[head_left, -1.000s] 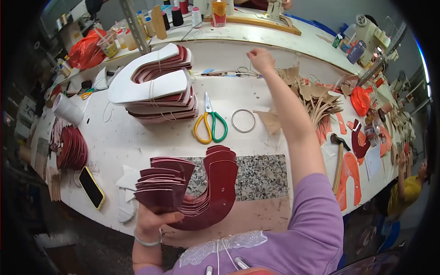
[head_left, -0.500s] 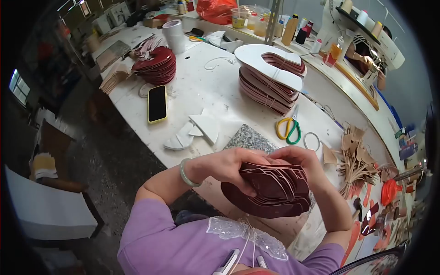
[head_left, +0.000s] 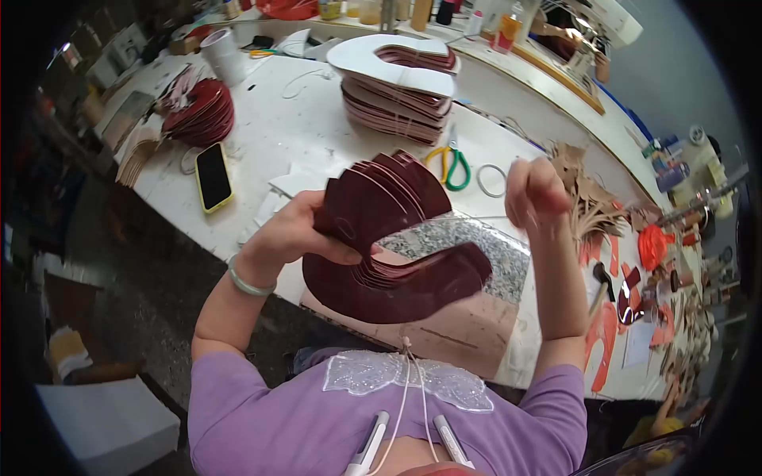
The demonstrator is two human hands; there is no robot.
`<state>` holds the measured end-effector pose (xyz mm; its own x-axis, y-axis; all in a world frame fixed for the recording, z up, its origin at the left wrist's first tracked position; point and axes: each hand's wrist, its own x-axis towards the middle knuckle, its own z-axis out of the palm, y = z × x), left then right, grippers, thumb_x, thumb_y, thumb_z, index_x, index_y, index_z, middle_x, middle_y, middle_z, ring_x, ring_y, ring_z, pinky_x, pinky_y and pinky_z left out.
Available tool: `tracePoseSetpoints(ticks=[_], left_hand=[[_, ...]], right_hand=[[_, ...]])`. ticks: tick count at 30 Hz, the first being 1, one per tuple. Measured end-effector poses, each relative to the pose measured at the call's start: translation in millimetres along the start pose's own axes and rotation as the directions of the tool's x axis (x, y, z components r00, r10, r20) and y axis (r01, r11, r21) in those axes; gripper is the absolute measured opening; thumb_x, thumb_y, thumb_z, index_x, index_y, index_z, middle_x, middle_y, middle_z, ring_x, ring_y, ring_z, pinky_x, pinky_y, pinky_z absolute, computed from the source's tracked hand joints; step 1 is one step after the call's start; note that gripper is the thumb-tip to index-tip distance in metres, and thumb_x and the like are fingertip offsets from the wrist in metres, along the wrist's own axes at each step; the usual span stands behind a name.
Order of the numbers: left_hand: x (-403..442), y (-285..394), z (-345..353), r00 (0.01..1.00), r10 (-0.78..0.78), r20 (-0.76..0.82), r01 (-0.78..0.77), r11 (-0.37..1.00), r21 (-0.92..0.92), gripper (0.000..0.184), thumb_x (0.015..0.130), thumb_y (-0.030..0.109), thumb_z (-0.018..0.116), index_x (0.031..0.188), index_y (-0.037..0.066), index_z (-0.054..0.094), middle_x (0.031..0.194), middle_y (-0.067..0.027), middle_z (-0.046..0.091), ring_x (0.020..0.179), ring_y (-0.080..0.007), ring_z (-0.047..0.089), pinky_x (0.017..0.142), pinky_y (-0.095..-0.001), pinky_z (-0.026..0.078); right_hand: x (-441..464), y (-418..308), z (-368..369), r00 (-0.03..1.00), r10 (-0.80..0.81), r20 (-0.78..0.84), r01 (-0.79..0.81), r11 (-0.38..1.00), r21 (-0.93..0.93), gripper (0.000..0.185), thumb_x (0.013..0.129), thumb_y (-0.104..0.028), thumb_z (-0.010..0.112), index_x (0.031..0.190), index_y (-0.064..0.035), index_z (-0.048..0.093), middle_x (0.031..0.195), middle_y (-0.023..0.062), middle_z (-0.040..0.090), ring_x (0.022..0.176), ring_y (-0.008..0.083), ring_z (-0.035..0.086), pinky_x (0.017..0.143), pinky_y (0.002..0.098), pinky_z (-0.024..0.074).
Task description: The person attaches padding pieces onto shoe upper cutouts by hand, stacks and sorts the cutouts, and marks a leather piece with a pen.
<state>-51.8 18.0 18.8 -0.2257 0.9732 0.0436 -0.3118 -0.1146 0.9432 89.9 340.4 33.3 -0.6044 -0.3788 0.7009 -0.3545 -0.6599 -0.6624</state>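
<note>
My left hand [head_left: 295,232] is closed round a stack of dark maroon, U-shaped leather pieces [head_left: 397,297], thumb on the near side. The pieces are fanned apart at their upper end, and the curve's opening faces right. To the right of the stack, my right hand [head_left: 538,193] is raised in a fist, a little smeared by motion. A thin pale string [head_left: 476,217] runs taut from the stack to this fist. Below them on the table are a speckled granite slab [head_left: 508,266] and a pinkish board [head_left: 468,337].
Scissors [head_left: 456,168] with yellow and green handles and a ring [head_left: 492,181] lie beyond the slab. A tied, white-topped stack [head_left: 389,59] stands behind. At left are a phone [head_left: 213,178] and a round maroon stack [head_left: 202,115]. Beige leather strips [head_left: 583,186] lie right.
My right hand has left the stack and moved up and right, drawing out the string. The stack has turned and fanned open in my left hand. The camera view has shifted.
</note>
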Motion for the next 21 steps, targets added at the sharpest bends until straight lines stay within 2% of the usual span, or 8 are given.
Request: tracePoseSetpoints(ticks=[2,4,9,12,15,17,19,21], left_hand=[[4,3,0,0.999,0.025,-0.038,-0.024,1.0,0.019,0.053,0.064,-0.014,0.077,0.115,-0.003,0.065,0.106,-0.0128,0.072,0.09,-0.0162,0.065,0.084,-0.0258,0.053],[13,8,8,1.0,0.023,-0.02,-0.02,0.993,0.12,0.057,0.064,-0.014,0.076,0.118,-0.004,0.063,0.107,-0.0136,0.071,0.092,-0.0165,0.065,0.084,-0.0258,0.052],[28,16,18,0.999,0.025,0.028,-0.034,0.908,0.418,0.07,0.065,-0.012,0.076,0.131,-0.005,0.054,0.111,-0.0165,0.068,0.1,-0.0176,0.063,0.086,-0.0259,0.051],[30,9,16,0.997,-0.046,0.065,0.017,0.922,0.387,0.081,0.067,-0.01,0.076,0.141,-0.005,0.045,0.115,-0.0179,0.066,0.104,-0.0178,0.061,0.087,-0.0258,0.05],[44,-4,14,0.998,-0.065,-0.024,0.069,0.928,0.366,0.08,0.069,-0.009,0.076,0.142,-0.004,0.043,0.115,-0.0168,0.066,0.102,-0.0185,0.062,0.086,-0.0259,0.05],[51,-12,12,0.99,-0.072,-0.124,0.111,0.933,0.343,0.08,0.071,-0.007,0.076,0.143,-0.003,0.041,0.114,-0.0156,0.066,0.1,-0.0193,0.063,0.085,-0.026,0.051],[47,-16,6,0.985,-0.025,-0.17,0.061,0.976,0.209,0.077,0.071,-0.007,0.076,0.141,-0.003,0.043,0.114,-0.0153,0.067,0.099,-0.0198,0.063,0.084,-0.026,0.051],[39,-19,1,0.962,0.049,-0.269,-0.07,0.995,-0.068,0.072,0.073,-0.006,0.075,0.138,-0.003,0.046,0.114,-0.0145,0.067,0.097,-0.0207,0.064,0.083,-0.0262,0.051]], right_hand=[[22,7,35,0.941,0.038,-0.337,-0.121,0.966,-0.229,0.09,0.082,-0.042,0.077,0.142,0.0122,0.037,0.146,0.0315,0.038,0.124,0.0321,0.054,0.099,0.0377,0.0505],[24,14,24,0.903,0.128,-0.411,-0.269,0.912,-0.309,0.123,0.069,-0.058,0.082,0.151,0.0075,0.018,0.154,0.0303,0.023,0.145,0.0355,0.023,0.118,0.0471,0.0264],[32,10,6,0.859,0.247,-0.447,-0.507,0.528,-0.682,0.148,0.037,-0.076,0.081,0.15,0.0014,0.025,0.153,0.0215,0.032,0.14,0.0344,0.034,0.114,0.0469,0.031],[50,24,32,0.976,0.131,-0.175,-0.199,0.205,-0.958,0.138,0.041,-0.061,0.09,0.145,0.0058,0.029,0.148,0.024,0.037,0.133,0.0351,0.041,0.112,0.0425,0.0335],[82,35,102,0.974,0.113,-0.197,-0.201,0.026,-0.979,0.114,0.053,-0.056,0.089,0.136,0.0054,0.041,0.137,0.0223,0.048,0.117,0.0336,0.05,0.103,0.0408,0.0402],[82,43,142,0.9,0.403,0.166,0.078,0.225,-0.971,0.075,0.068,-0.042,0.086,0.117,0.0051,0.056,0.121,0.0174,0.06,0.098,0.0299,0.055,0.092,0.0403,0.0445],[49,35,127,0.943,0.22,0.252,0.053,0.646,-0.762,0.045,0.08,-0.032,0.079,0.104,0.0032,0.065,0.112,0.013,0.066,0.094,0.0256,0.058,0.085,0.0401,0.0458],[16,45,96,0.96,-0.23,-0.163,0.197,0.961,-0.196,0.04,0.084,-0.029,0.075,0.107,0.0023,0.066,0.117,0.0112,0.066,0.106,0.0254,0.06,0.092,0.0402,0.0477]])
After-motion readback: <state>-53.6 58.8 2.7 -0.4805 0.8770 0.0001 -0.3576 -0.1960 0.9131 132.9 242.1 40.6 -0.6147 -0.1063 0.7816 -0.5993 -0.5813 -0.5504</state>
